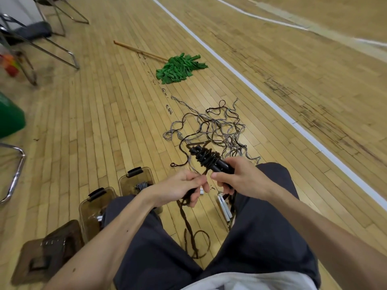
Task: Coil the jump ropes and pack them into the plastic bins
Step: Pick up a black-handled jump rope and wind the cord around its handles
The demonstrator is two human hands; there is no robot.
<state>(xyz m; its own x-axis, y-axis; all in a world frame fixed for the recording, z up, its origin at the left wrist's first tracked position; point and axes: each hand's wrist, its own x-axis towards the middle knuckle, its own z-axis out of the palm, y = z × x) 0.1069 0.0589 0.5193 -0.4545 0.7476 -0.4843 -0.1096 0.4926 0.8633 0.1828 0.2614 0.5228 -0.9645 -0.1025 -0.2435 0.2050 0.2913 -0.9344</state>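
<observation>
My right hand (238, 178) grips the black handles of a jump rope (206, 159), with dark cord wound tightly around them. My left hand (183, 189) pinches the loose brown cord of that rope, which trails down between my knees to the floor (192, 233). A tangle of grey and dark ropes (215, 126) lies on the floor just beyond my hands. White handles (225, 208) rest on the floor under my right hand. Two brownish clear plastic bins (137, 181) (94, 208) stand at my left, each holding some rope.
A brown bin lid (48, 252) lies at the lower left. A green mop (180, 68) with a wooden handle lies further out. Folding chair legs (52, 53) and a green object (10, 118) are at the left. A white court line (261, 95) crosses the wooden floor.
</observation>
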